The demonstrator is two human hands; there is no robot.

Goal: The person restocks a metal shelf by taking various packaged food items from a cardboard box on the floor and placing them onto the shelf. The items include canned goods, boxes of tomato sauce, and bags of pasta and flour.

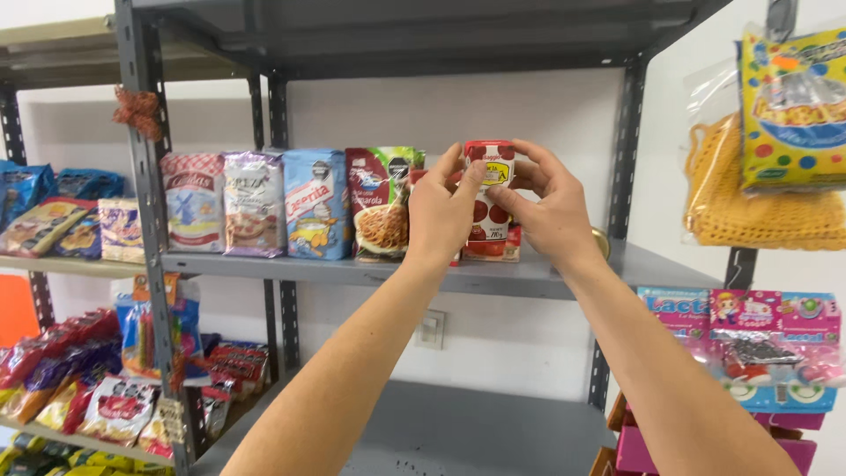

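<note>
- Grey metal shelving (pixel 529 273) is being shown across most of the head view, its bare middle shelf running under a row of packages against a white wall.
- Further bagged goods are being carried on a neighbouring rack (pixel 79 264) to the left, with red and yellow packets piled on its lower level.
- Yellow mesh bags (pixel 758 203) and a dotted yellow packet (pixel 793 110) are being hung at the right edge, above pink and blue boxes (pixel 749 339).
- Four standing bags are being lined up on the middle shelf: a red-checked bag (pixel 192 203), a purple bag (pixel 254 203), a blue bag (pixel 315 204) and a pasta packet (pixel 381 207) with a picture of spaghetti.
- One small red carton (pixel 493 198) is being held upright just above the middle shelf, right of the pasta packet; tomatoes are pictured on it and a yellow label sits near its top.
- Its left side is being gripped by the left hand (pixel 441 216), the fingers curled closed around it.
- Its right side and top are being pinched by the right hand (pixel 551 207), fingers narrowed onto the carton.
</note>
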